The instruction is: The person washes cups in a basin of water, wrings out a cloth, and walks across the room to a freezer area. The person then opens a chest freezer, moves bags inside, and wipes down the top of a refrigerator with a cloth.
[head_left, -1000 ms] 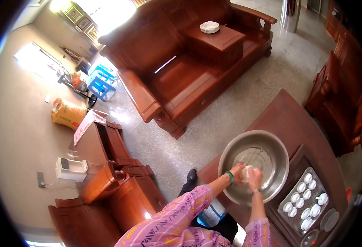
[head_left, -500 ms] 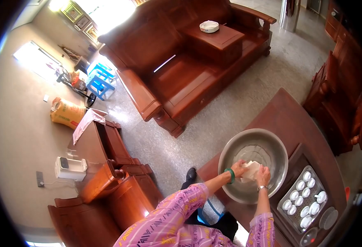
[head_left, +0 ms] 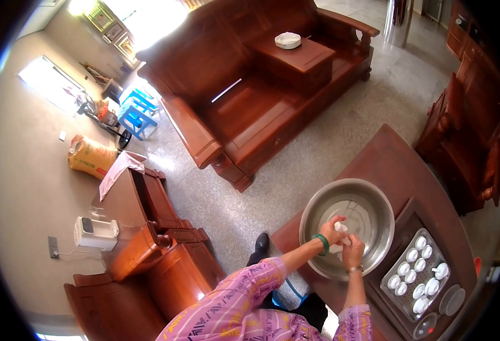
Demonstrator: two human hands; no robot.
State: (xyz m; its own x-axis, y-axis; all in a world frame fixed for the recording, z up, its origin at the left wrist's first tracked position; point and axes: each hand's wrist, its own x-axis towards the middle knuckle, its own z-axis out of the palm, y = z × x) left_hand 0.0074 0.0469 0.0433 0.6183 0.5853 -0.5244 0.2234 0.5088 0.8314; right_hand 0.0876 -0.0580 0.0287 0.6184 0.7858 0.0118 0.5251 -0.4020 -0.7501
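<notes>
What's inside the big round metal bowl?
Seemingly shallow water, and over it a crumpled white cloth in the left hand and right hand. The hands hide part of the bowl beneath.

The pink-purple top (head_left: 221,312) has pale stripes and scattered dark and yellow angular marks; its sleeves (head_left: 354,324) end below the elbows. A green bangle (head_left: 322,244) rings the left wrist (head_left: 318,245), a silvery band (head_left: 355,269) the right wrist (head_left: 354,272). The trousers (head_left: 313,311) and shoe (head_left: 262,243) are black.

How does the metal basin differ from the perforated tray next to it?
The basin is round and deep; the perforated tray is rectangular and shallow. A white cloth is held over the basin, while the tray carries white teaware. Both are on the brown table.
</notes>
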